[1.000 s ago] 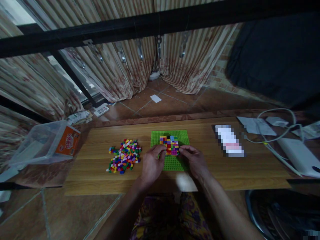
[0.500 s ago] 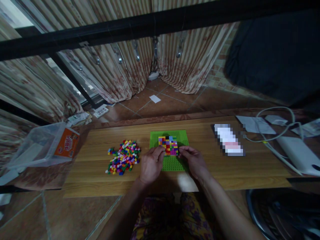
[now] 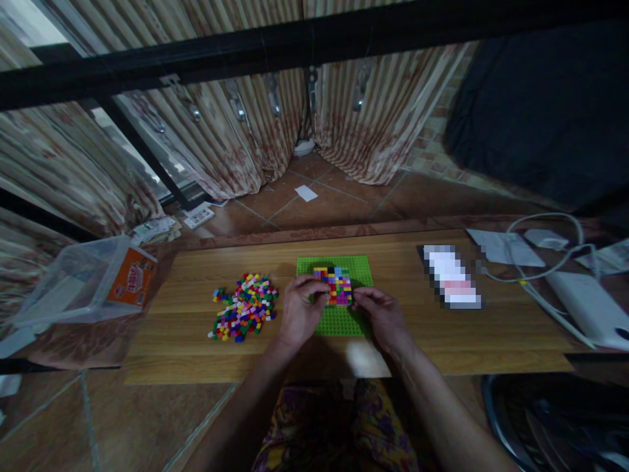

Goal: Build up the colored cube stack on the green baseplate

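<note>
Worktop [image 3: 196, 360] spans the frame's lower middle, your green baseplate [image 3: 339, 326] near centre, loose brick pile [image 3: 248, 305] left of it, your left hand [image 3: 302, 311] and right hand [image 3: 386, 318], fingertips pinched, any brick between them indiscernible, flanking the multicoloured brick block [image 3: 340, 283] on the plate.

Nothing's reading clearly. Orange rectangular label [image 3: 133, 275] on the clear plastic box [image 3: 93, 263], off the bench's [image 3: 196, 357] left edge, is carrying white characters, too small. White flat packet [image 3: 198, 215] beyond the far left corner is showing illegible dark print. Black-edged rectangular phone [image 3: 452, 278], toward the right edge, is showing pixelated blocks.
</note>
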`<state>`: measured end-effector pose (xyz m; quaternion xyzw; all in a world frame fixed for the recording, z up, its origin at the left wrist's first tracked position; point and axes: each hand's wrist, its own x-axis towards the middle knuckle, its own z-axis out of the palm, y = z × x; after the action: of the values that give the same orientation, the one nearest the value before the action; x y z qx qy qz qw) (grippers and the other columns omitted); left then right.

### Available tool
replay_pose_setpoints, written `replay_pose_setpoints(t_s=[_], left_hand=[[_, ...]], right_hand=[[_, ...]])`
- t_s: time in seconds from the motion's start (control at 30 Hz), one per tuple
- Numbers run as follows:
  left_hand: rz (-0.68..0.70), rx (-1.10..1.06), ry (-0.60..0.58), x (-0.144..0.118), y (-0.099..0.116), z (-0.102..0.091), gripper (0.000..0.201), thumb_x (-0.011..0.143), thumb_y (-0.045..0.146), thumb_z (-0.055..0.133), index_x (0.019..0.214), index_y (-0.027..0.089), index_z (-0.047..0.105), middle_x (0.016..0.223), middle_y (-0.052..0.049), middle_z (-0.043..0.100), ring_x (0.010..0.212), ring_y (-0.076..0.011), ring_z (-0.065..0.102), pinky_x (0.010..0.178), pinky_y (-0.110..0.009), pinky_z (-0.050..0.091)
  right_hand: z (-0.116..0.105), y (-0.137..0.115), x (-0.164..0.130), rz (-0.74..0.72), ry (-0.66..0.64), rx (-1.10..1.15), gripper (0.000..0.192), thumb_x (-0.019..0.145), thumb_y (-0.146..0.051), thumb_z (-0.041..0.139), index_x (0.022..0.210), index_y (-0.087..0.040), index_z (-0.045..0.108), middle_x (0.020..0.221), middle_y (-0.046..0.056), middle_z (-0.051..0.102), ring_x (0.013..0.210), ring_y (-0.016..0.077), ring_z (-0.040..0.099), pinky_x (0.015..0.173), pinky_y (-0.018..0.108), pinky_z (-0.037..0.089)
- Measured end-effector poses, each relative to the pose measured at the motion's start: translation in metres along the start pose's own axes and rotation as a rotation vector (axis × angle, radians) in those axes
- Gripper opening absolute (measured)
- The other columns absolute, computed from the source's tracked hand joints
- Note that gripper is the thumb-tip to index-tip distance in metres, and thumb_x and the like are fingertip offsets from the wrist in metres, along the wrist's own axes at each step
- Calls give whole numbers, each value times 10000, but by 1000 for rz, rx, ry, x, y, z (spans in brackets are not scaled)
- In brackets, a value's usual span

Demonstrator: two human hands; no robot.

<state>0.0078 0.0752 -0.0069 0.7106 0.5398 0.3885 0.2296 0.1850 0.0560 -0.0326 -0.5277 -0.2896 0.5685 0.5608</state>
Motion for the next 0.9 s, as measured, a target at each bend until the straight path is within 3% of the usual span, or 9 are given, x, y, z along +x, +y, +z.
replay_pose_setpoints(t_s=[0.23,0.5,0.67,0.9], left_hand=[[-91,-57,32,3,0,-1,232,713,102,726,902,234,710,1006,-22,637,1001,-181,597,953,-352,475],[-80,-66,36,-4,-8,-5,259,733,157,732,975,236,683,1086,-32,623,1063,-194,584,985,-359,456],[-136,-160,59,-7,-14,-3,166,847,227,619,1004,219,673,1019,-40,654,993,-176,611,918,-321,478],[-190,-176,74,-2,-7,4,182,804,195,651,984,214,672,1017,-39,646,983,-181,609,917,-335,480]], right_hand=[[-1,2,0,-8,-18,-4,260,613,-424,828,732,-219,722,619,-28,647,576,109,552,626,275,474],[-1,1,-1,25,0,37,239,594,-386,846,728,-224,732,644,-36,654,589,96,557,630,256,460],[-1,1,0,14,-15,28,242,603,-397,840,728,-220,731,631,-28,654,584,104,553,619,264,461],[-2,3,1,19,-10,27,226,611,-382,840,726,-220,731,619,-36,653,577,89,554,626,240,452]])
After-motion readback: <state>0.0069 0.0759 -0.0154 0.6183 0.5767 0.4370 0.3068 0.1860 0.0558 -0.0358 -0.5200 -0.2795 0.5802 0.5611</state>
